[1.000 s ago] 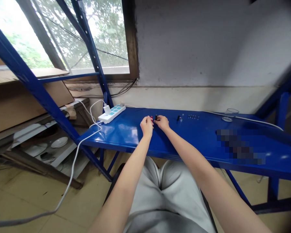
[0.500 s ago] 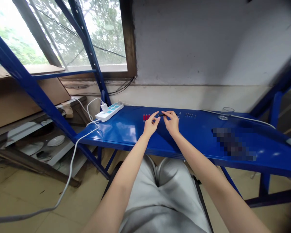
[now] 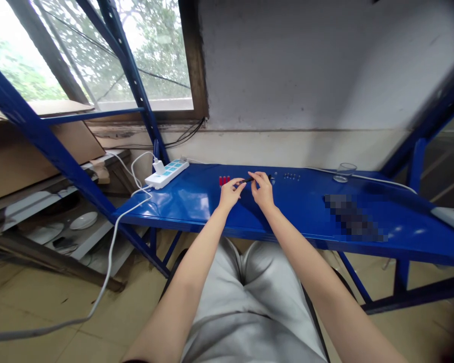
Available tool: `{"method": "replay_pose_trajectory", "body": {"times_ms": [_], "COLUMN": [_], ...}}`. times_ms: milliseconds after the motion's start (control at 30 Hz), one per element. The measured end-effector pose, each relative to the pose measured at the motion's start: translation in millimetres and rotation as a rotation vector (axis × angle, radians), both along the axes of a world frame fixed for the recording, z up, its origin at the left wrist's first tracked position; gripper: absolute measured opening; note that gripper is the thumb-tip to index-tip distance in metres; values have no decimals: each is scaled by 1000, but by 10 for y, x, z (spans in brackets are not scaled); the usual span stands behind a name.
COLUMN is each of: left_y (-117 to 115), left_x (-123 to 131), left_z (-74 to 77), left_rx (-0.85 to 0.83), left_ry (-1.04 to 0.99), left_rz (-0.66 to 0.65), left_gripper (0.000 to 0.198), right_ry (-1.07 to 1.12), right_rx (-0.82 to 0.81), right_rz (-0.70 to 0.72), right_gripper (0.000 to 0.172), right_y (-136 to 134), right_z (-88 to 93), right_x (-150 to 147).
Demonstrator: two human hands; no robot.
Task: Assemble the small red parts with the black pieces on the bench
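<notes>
Both my hands are over the middle of the blue metal table [image 3: 196, 204]. My left hand [image 3: 230, 193] and my right hand [image 3: 263, 190] pinch the two ends of a small black stick-like part [image 3: 248, 180] held between them. A few small red parts [image 3: 224, 180] stand on the table just left of my left hand. A row of tiny dark parts [image 3: 292, 176] lies to the right of my right hand.
A white power strip [image 3: 165, 173] with a plugged-in charger and white cable sits at the table's left end. A small glass [image 3: 344, 172] stands at the back right. Blue rack posts, cardboard and plates on a low shelf lie to the left.
My hands lifted off the red parts, took up the black part and now hold it between them, slightly nearer to me. The camera view shifted a little.
</notes>
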State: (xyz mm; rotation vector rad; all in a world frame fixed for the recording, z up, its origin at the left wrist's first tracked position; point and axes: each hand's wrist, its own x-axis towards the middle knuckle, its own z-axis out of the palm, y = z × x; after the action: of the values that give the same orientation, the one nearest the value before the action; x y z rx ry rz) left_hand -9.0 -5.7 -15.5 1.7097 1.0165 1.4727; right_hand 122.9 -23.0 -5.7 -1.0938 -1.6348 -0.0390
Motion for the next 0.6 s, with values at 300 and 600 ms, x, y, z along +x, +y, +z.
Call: {"method": "replay_pose_trajectory", "body": {"times_ms": [300,600], "left_y": [13,2], "left_x": [5,13], "left_z": [-16,-31], "left_rx": [0,14], "left_ry": [-18,-4], "left_rz": [-48,-93], "left_gripper": [29,31], "right_ry": [120,216], "right_rx": [-355,-202], "right_rz": [-182,-48], "right_gripper": [42,48], "right_y": [-53,-24], "right_z": [31,9], "right_x": [4,0]}}
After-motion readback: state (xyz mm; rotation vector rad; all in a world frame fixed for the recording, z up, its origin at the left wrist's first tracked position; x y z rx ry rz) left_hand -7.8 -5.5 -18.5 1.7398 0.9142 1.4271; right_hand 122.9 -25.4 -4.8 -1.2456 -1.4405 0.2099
